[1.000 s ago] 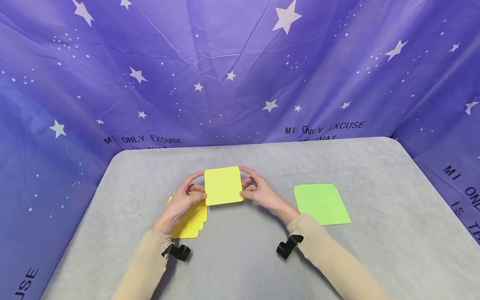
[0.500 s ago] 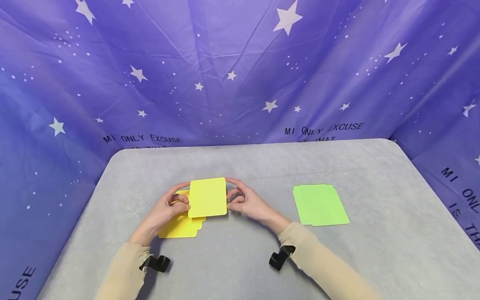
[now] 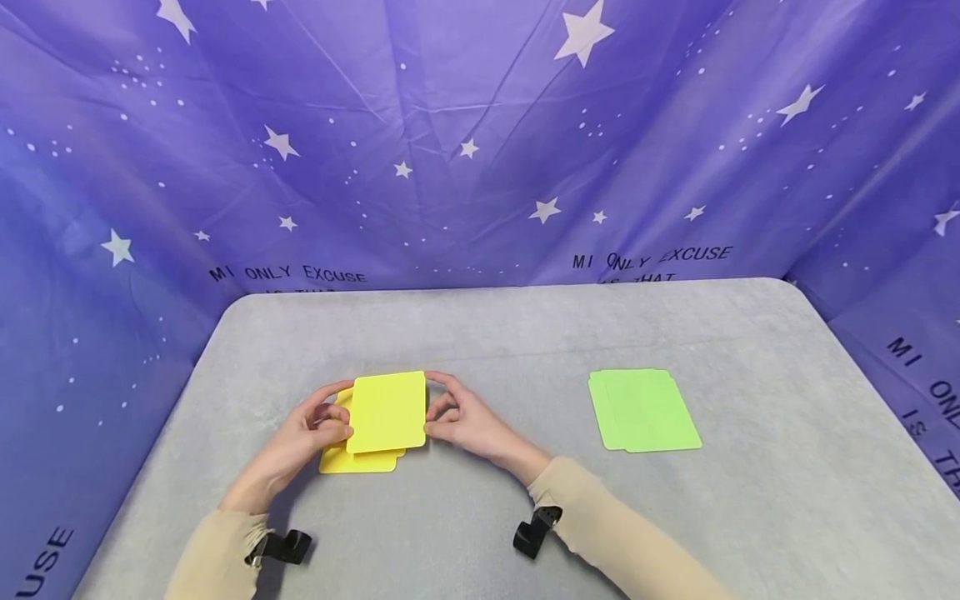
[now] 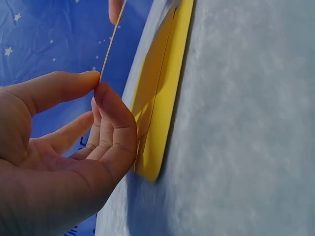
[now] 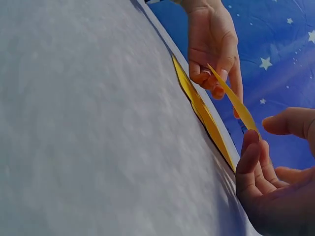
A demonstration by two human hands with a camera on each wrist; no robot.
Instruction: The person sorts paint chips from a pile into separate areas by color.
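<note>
A grey table (image 3: 480,517) lies under both hands. Well right of them sits a green card stack (image 3: 643,409). Just beneath them lies the yellow card stack (image 3: 360,460). The left hand (image 3: 300,437) and right hand (image 3: 465,421) pinch opposite edges of one yellow card (image 3: 386,411), held slightly above that stack.

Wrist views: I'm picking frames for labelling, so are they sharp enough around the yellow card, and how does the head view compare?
Head view: evenly lit and sharp, backdrop bowed at the edges. Left wrist view: table blurred, left hand fairly sharp, yellow card edge-on. Right wrist view: table soft, right hand shadowed, yellow stack readable.
</note>
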